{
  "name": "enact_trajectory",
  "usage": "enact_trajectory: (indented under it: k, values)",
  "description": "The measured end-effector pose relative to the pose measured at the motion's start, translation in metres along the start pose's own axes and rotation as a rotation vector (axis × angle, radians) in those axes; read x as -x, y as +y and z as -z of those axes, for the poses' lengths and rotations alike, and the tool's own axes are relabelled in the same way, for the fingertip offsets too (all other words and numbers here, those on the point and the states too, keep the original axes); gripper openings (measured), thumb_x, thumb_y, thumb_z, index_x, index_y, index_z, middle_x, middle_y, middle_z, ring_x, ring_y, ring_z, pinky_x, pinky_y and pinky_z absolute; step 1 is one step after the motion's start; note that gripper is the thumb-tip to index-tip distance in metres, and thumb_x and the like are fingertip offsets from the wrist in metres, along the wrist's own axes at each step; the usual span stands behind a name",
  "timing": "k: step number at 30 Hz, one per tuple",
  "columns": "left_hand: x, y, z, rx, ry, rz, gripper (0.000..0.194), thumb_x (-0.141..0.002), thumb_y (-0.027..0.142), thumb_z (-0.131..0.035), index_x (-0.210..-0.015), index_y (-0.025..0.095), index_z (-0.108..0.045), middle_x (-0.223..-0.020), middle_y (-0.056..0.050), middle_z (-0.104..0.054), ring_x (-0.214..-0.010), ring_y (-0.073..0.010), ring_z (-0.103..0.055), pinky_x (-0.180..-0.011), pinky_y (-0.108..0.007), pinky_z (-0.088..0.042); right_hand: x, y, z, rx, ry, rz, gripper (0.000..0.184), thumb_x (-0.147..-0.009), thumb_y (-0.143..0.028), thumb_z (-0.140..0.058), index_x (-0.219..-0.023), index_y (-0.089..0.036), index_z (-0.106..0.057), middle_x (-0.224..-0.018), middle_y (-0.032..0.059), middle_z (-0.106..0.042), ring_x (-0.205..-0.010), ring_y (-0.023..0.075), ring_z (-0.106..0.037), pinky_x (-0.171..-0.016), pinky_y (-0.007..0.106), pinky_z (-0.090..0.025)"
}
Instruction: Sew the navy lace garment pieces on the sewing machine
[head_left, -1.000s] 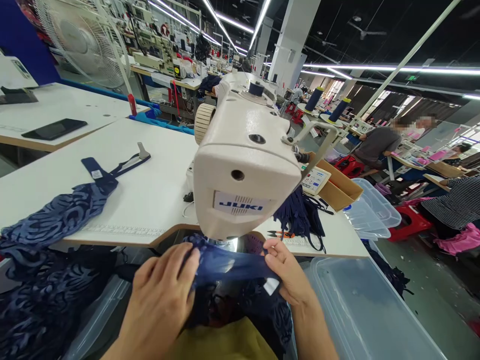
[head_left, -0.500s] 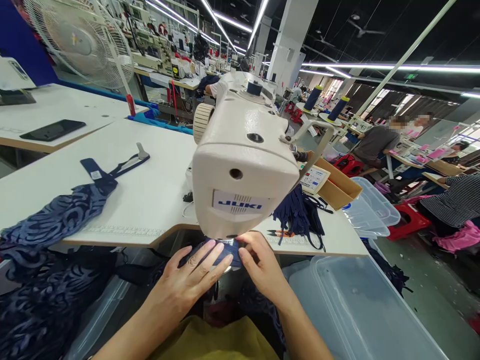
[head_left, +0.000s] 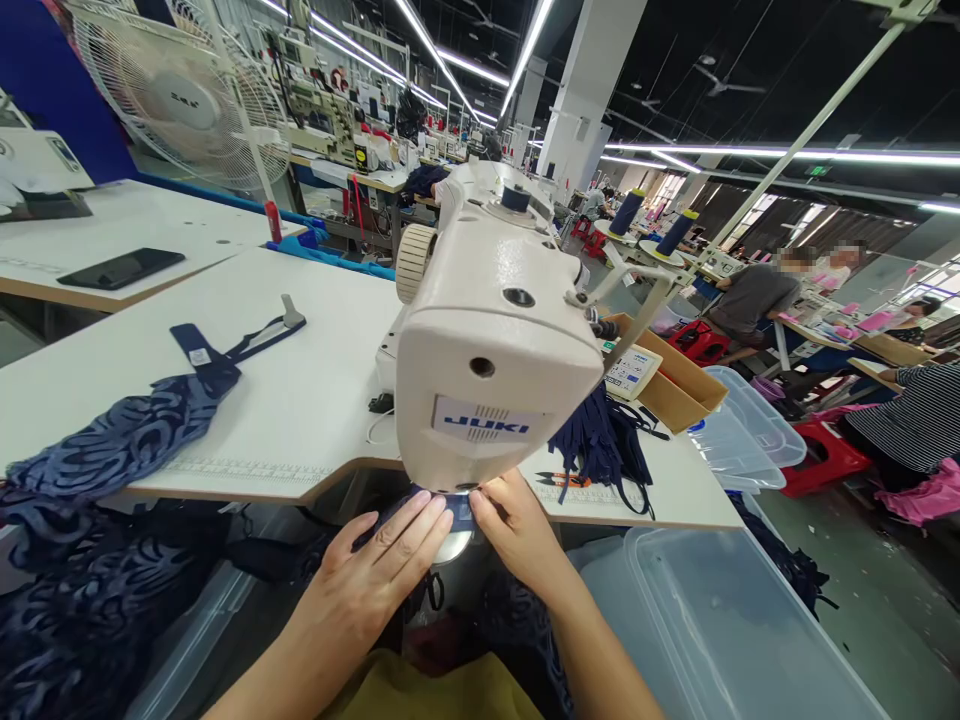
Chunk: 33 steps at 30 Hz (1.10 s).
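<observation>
A cream Juki sewing machine (head_left: 495,330) stands on the white table (head_left: 300,360) in front of me. My left hand (head_left: 379,575) lies flat, fingers stretched out, pressing a navy fabric piece (head_left: 459,508) under the machine head. My right hand (head_left: 510,530) sits close beside it, fingertips pinched on the same fabric at the needle area. The needle itself is hidden by the machine head. More dark fabric hangs below my hands.
Navy lace garments (head_left: 112,450) drape over the table's left edge. A strap piece (head_left: 225,350) lies further back. Navy straps (head_left: 600,440) and small scissors (head_left: 562,480) lie at the right. Clear plastic bins (head_left: 720,620) stand at my right. Other people sit at tables far right.
Both hands moved forward from holding the fabric stretched in front of me to pressing it under the machine head. In the last half second they barely shifted.
</observation>
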<state>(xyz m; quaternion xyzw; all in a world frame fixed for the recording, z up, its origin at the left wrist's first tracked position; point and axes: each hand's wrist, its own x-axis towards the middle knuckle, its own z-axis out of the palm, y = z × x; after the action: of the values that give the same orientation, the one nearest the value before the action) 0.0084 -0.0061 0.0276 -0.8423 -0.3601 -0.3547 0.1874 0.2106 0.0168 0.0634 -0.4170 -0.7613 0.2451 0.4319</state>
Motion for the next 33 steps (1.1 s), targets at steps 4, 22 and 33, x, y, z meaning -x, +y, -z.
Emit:
enact_trajectory:
  k: [4,22,33]
  values:
    - [0.002,0.003,-0.001,-0.026,-0.027,0.025,0.05,-0.101,0.017,-0.028,-0.148,0.034,-0.024,-0.129,0.003,-0.063,-0.119,-0.0101,-0.055,-0.109,-0.032,-0.02,-0.003,-0.001,0.0,0.006,-0.03,0.006,0.022,-0.094,-0.015,-0.043,-0.086,-0.023,-0.062,-0.102,0.004,-0.057,-0.103,0.0171,-0.052,-0.096,0.032,-0.041]
    - [0.003,0.011,-0.002,-0.021,0.026,0.106,0.05,-0.1,0.014,-0.028,-0.145,0.035,-0.032,-0.129,0.001,-0.062,-0.112,-0.013,-0.061,-0.092,-0.035,-0.03,-0.005,0.001,-0.005,0.04,0.031,-0.007,0.024,-0.091,-0.017,-0.046,-0.077,-0.024,-0.064,-0.088,0.0038,-0.057,-0.094,0.0185,-0.054,-0.089,0.032,-0.045]
    - [0.003,0.013,-0.002,-0.059,0.027,0.12,0.05,-0.098,0.01,-0.03,-0.142,0.033,-0.04,-0.127,0.001,-0.064,-0.109,-0.0124,-0.062,-0.092,-0.034,-0.03,-0.009,0.002,-0.008,0.017,0.05,-0.012,0.024,-0.087,-0.013,-0.045,-0.074,-0.022,-0.063,-0.099,0.0046,-0.059,-0.094,0.0183,-0.055,-0.088,0.032,-0.047]
